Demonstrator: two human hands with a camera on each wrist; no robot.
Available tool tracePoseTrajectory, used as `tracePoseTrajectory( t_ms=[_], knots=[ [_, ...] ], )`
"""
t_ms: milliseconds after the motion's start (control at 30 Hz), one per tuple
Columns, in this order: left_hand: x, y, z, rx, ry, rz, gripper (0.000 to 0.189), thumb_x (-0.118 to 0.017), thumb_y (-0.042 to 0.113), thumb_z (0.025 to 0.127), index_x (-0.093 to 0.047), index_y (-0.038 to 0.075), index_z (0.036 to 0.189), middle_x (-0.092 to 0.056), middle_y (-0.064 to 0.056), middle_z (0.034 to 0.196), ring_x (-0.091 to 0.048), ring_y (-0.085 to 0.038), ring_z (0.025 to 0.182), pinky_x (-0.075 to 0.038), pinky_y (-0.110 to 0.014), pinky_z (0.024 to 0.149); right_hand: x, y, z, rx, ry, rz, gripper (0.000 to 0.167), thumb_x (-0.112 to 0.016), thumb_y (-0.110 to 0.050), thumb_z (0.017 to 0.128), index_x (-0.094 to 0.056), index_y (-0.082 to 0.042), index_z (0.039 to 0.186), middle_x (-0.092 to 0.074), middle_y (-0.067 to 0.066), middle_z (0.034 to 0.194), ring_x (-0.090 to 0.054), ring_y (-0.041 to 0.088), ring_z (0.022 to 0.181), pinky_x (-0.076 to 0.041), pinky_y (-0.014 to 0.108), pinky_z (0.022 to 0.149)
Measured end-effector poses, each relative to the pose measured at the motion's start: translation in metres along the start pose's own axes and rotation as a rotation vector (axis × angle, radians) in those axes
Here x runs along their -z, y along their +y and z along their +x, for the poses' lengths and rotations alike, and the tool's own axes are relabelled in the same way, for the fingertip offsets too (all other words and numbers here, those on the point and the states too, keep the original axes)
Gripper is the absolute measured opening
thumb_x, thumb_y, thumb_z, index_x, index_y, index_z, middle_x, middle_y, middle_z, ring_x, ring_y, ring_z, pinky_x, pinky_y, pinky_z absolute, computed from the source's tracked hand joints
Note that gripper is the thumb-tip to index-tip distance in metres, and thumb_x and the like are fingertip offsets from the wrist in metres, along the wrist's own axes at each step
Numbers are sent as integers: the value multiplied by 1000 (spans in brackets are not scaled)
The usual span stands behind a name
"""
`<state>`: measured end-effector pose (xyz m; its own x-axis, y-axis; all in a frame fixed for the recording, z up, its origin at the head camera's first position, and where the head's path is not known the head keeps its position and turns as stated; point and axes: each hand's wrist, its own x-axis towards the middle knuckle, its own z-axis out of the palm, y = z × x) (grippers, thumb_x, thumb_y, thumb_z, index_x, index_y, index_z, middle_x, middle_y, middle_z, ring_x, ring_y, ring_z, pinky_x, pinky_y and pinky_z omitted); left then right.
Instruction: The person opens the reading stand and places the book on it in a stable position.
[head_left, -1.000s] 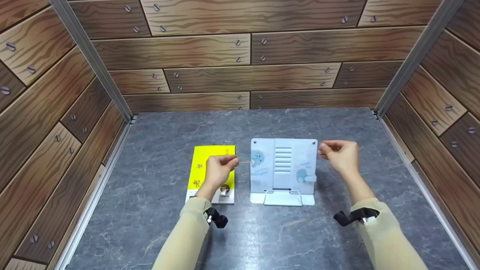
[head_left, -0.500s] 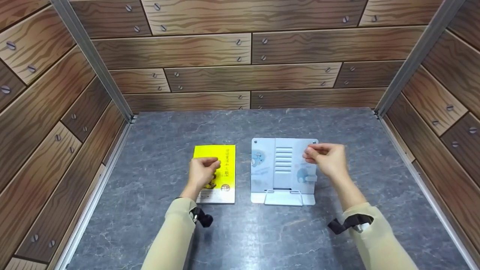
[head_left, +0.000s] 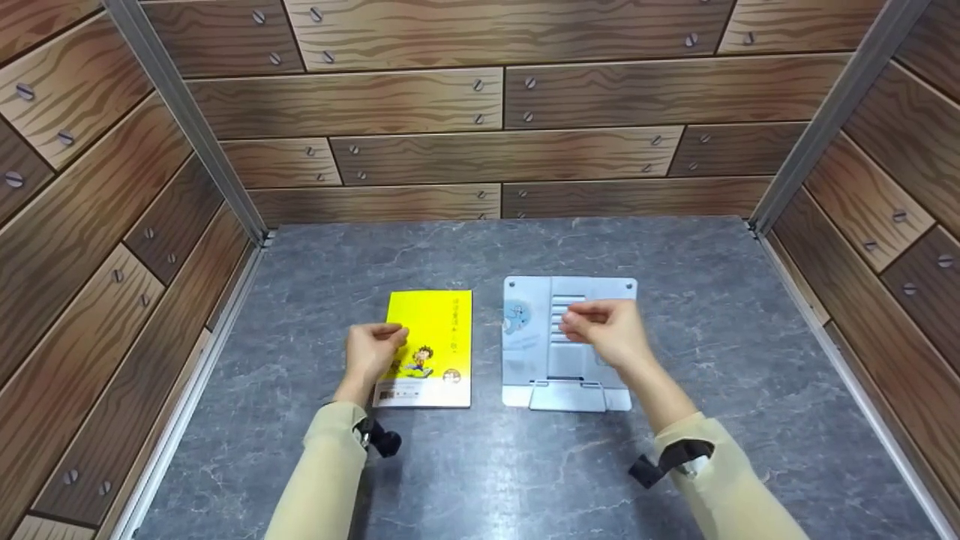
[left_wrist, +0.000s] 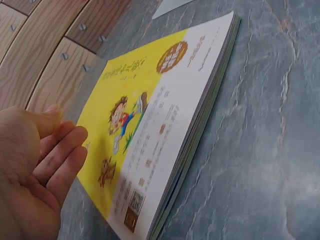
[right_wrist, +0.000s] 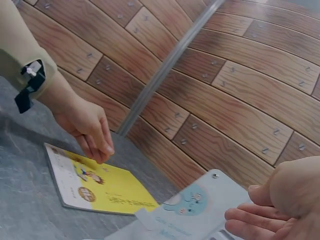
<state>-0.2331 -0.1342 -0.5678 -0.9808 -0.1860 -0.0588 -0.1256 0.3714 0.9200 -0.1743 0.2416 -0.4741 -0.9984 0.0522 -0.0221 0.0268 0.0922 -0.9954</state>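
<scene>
A yellow and white paperback book with a cartoon running figure on its cover lies flat on the table. My left hand hovers at the book's left edge, fingers loosely curled with nothing in them; in the left wrist view the book stretches out beyond the fingers. To the book's right stands a pale blue reading stand with a slotted middle and a wire ledge at its foot. My right hand is in front of the stand's panel, loosely curled and holding nothing, and hides part of its right half.
The grey marbled table is enclosed by wood-patterned walls at the back and sides. Metal rails run up the back corners. A strip of table separates book and stand.
Both hands have moved left: the left from the gap between book and stand, across the book to its left edge, the right from beside the stand to its front. Book and stand stay put.
</scene>
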Motion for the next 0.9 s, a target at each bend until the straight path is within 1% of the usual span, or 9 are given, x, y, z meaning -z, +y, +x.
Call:
tracePoseTrajectory(
  t_ms=[133, 267, 400, 500, 633, 733, 833, 900],
  knots=[
    [8, -6, 1, 22, 34, 15, 27, -79, 15, 98, -78, -4, 118, -78, -15, 102, -76, -26, 93, -63, -35, 78, -17, 5, -3, -25, -21, -32, 30, -72, 4, 99, -66, 19, 124, -73, 30, 107, -78, 31, 95, -64, 33, 83],
    [13, -11, 3, 46, 50, 24, 30, -80, 16, 97, -78, -5, 119, -77, -18, 105, -75, -28, 95, -63, -36, 81, -34, 9, -5, -47, -36, -45, 29, -72, 2, 99, -68, 16, 125, -74, 26, 107, -77, 31, 97, -63, 32, 84],
    [19, -15, 4, 68, 66, 67, 31, -79, 19, 98, -77, -4, 119, -77, -19, 108, -75, -29, 97, -63, -39, 84, -52, 13, -7, -38, -65, -35, 28, -72, 3, 99, -68, 17, 123, -74, 25, 106, -77, 31, 96, -64, 33, 84],
    [22, -18, 4, 90, 79, 100, 32, -79, 23, 98, -78, -2, 119, -77, -18, 109, -75, -28, 95, -63, -39, 83, -64, 17, -7, -25, -94, -29, 27, -71, 4, 99, -68, 17, 122, -74, 26, 106, -77, 32, 97, -64, 35, 85],
    [26, -20, 6, 95, 93, 83, 31, -79, 21, 98, -79, -3, 117, -77, -20, 110, -76, -30, 94, -64, -38, 81, -79, 22, -9, -23, -121, -53, 26, -71, 3, 99, -70, 16, 122, -75, 24, 106, -76, 34, 97, -64, 37, 84],
    [27, -19, 7, 115, 103, 68, 29, -80, 21, 98, -80, -2, 115, -77, -19, 109, -76, -29, 94, -64, -38, 81, -89, 24, -10, -30, -134, -79, 24, -72, 3, 98, -72, 14, 120, -76, 22, 106, -76, 33, 97, -65, 38, 83],
    [28, -17, 8, 150, 95, 69, 29, -80, 23, 98, -80, 0, 115, -78, -16, 109, -76, -27, 94, -63, -37, 82, -97, 27, -11, -40, -148, -91, 24, -72, 2, 99, -72, 13, 120, -76, 21, 107, -76, 31, 97, -64, 37, 83],
    [29, -15, 9, 168, 77, 62, 30, -79, 24, 98, -80, 0, 117, -77, -16, 110, -76, -26, 95, -63, -37, 81, -102, 30, -11, -45, -158, -98, 25, -71, 2, 99, -72, 13, 121, -75, 22, 108, -76, 31, 97, -64, 37, 83]
  ],
)
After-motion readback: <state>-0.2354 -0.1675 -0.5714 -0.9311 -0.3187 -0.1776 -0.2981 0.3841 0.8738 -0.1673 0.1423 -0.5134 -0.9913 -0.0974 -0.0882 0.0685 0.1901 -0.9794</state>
